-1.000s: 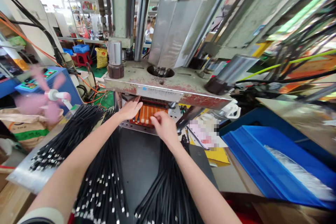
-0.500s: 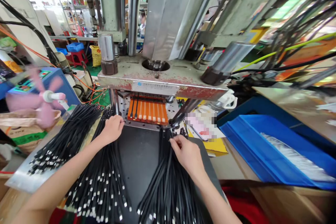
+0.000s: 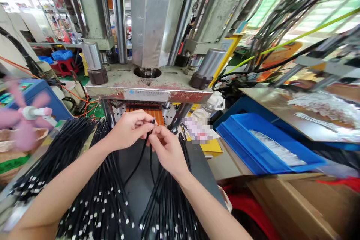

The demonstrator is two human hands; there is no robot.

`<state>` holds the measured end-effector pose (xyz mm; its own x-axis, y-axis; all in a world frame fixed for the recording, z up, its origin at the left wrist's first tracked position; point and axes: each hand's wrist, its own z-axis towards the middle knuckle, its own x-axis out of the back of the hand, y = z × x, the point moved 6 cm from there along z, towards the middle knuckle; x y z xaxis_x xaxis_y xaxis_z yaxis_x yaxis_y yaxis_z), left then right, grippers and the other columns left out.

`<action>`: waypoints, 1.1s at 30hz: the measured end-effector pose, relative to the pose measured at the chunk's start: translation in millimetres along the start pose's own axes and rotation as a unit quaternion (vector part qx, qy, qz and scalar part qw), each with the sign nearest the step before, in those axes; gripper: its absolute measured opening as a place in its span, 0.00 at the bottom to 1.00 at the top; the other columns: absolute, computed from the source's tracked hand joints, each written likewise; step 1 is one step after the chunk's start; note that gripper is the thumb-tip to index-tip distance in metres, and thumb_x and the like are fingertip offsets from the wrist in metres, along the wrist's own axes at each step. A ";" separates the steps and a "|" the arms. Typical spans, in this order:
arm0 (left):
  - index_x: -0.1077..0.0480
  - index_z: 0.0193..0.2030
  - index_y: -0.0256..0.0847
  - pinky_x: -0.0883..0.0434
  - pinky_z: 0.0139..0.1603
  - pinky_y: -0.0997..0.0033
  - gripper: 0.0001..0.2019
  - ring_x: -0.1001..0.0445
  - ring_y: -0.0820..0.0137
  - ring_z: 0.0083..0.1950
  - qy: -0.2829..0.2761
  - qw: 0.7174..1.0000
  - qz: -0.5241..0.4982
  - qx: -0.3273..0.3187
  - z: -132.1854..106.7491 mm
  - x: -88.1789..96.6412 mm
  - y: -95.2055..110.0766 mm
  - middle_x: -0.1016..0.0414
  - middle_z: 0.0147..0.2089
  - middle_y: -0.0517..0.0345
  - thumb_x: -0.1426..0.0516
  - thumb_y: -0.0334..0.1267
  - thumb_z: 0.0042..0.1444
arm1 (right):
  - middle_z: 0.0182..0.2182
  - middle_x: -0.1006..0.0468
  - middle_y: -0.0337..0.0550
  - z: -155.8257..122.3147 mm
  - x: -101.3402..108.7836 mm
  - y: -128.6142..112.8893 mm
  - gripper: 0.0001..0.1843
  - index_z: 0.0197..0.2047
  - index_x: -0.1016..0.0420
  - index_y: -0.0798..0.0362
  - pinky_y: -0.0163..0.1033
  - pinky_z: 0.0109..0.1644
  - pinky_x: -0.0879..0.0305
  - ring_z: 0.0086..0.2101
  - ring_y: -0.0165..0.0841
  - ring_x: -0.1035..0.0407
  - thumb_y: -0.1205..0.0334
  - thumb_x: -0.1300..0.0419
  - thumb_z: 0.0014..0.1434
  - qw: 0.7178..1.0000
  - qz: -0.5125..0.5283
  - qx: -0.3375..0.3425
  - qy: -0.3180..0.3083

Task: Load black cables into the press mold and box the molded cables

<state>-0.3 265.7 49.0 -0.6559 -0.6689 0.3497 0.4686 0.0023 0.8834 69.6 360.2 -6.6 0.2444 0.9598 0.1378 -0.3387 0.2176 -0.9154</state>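
My left hand (image 3: pixel 131 129) and my right hand (image 3: pixel 168 149) meet in front of the press, fingertips almost touching. Each is closed in a pinch on a thin black cable. One black cable (image 3: pixel 137 165) curves down from the left fingers, and another cable (image 3: pixel 151 163) hangs below the right ones. A dark cable end pokes up between the fingertips. Behind the hands, an orange slotted fixture (image 3: pixel 158 116) lies under the press head, partly hidden. A bundle of black cables (image 3: pixel 104 191) with silvery ends spreads below my left arm; another cable bundle (image 3: pixel 171 202) lies by my right forearm.
The press's heavy plate (image 3: pixel 149 93) and its steel columns stand close ahead. A third cable bundle (image 3: pixel 53 161) lies far left, near a pink fan (image 3: pixel 28 114). To the right is a blue bin (image 3: pixel 244 146) with white strips, above a cardboard box (image 3: pixel 284 210).
My left hand has moved right from the left bundle, and my right hand has come up and left from the right bundle. Both now hold cables together. The camera view has shifted right.
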 end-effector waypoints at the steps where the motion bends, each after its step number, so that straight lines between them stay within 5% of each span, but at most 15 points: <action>1: 0.32 0.33 0.35 0.34 0.24 0.79 0.06 0.32 0.79 0.23 0.002 1.000 -0.003 -0.002 2.6 1.4 3.0 0.34 0.30 0.61 0.45 0.36 0.57 | 0.24 0.30 0.35 -3.7 -3.8 3.6 0.09 0.34 0.32 0.52 0.31 0.28 0.40 0.23 0.26 0.37 0.57 0.46 0.64 0.999 -0.028 0.008 -0.026; 4: 0.32 0.34 0.35 0.34 0.23 0.79 0.05 0.33 0.80 0.22 0.037 0.998 0.017 -0.041 12.5 11.2 14.6 0.35 0.29 0.62 0.46 0.35 0.57 | 0.24 0.29 0.36 -15.4 -16.2 23.3 0.11 0.36 0.28 0.53 0.32 0.30 0.40 0.24 0.27 0.36 0.56 0.46 0.64 0.992 -0.088 0.014 -0.091; 7: 0.29 0.36 0.35 0.33 0.27 0.78 0.07 0.33 0.78 0.26 0.129 0.975 0.113 -0.143 22.6 28.2 33.9 0.33 0.32 0.59 0.47 0.34 0.59 | 0.22 0.29 0.36 -10.6 -24.1 46.5 0.11 0.35 0.26 0.53 0.33 0.31 0.41 0.24 0.29 0.35 0.56 0.45 0.63 0.984 -0.134 0.011 -0.115; 11: 0.28 0.38 0.37 0.31 0.37 0.72 0.08 0.30 0.73 0.35 0.190 0.918 0.204 -0.283 24.2 36.6 55.7 0.30 0.35 0.56 0.48 0.35 0.62 | 0.19 0.30 0.35 37.2 -22.7 67.0 0.12 0.25 0.29 0.52 0.33 0.30 0.43 0.22 0.29 0.36 0.58 0.41 0.59 0.975 -0.205 0.035 -0.078; 14: 0.29 0.41 0.39 0.30 0.41 0.70 0.06 0.29 0.72 0.39 0.180 0.906 0.209 -0.323 15.6 33.1 41.6 0.29 0.39 0.55 0.46 0.35 0.61 | 0.18 0.29 0.34 84.5 -12.6 78.7 0.12 0.24 0.30 0.53 0.33 0.28 0.44 0.21 0.29 0.36 0.58 0.40 0.56 0.976 -0.216 0.032 -0.015; 17: 0.33 0.47 0.38 0.30 0.38 0.72 0.10 0.29 0.74 0.35 0.197 0.929 0.226 -0.218 4.9 36.0 -12.9 0.29 0.41 0.55 0.43 0.37 0.59 | 0.18 0.28 0.35 115.9 -6.1 91.8 0.11 0.23 0.29 0.54 0.32 0.28 0.44 0.22 0.29 0.35 0.61 0.40 0.55 0.979 -0.202 -0.004 0.004; 19: 0.33 0.46 0.38 0.29 0.43 0.69 0.08 0.26 0.71 0.39 0.103 0.933 0.314 -0.143 -3.0 26.2 -56.7 0.26 0.42 0.53 0.45 0.36 0.60 | 0.18 0.27 0.35 123.2 -5.6 97.8 0.12 0.21 0.30 0.54 0.32 0.29 0.43 0.22 0.29 0.33 0.62 0.39 0.54 0.978 -0.208 -0.030 -0.003; 22: 0.33 0.54 0.38 0.37 0.62 0.56 0.14 0.30 0.63 0.58 -0.079 0.882 0.449 -0.121 -24.0 4.7 -103.0 0.28 0.57 0.47 0.48 0.35 0.63 | 0.20 0.24 0.37 120.7 -6.2 98.6 0.10 0.22 0.28 0.53 0.32 0.32 0.40 0.25 0.30 0.29 0.65 0.39 0.54 0.971 -0.233 -0.044 -0.012; 27: 0.45 0.67 0.39 0.57 0.71 0.49 0.24 0.43 0.63 0.69 -0.137 0.832 0.531 -0.080 -32.2 0.3 -116.1 0.42 0.69 0.46 0.53 0.44 0.66 | 0.31 0.19 0.40 121.5 -7.2 96.8 0.05 0.32 0.21 0.51 0.34 0.40 0.36 0.33 0.33 0.26 0.68 0.39 0.54 0.943 -0.331 -0.025 -0.035; 33: 0.49 0.70 0.40 0.64 0.71 0.48 0.28 0.49 0.65 0.71 -0.161 0.827 0.538 0.035 29.3 17.5 -132.3 0.50 0.72 0.51 0.65 0.49 0.67 | 0.38 0.21 0.47 119.2 1.8 101.5 0.10 0.38 0.21 0.51 0.38 0.47 0.39 0.41 0.36 0.28 0.66 0.44 0.59 0.898 -0.437 -0.051 0.017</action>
<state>-91.1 275.5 -52.6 -0.0117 -0.0187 0.9998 0.8554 0.5176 0.0197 -72.6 405.1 -54.2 0.4038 0.4247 0.8103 0.0807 0.8657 -0.4940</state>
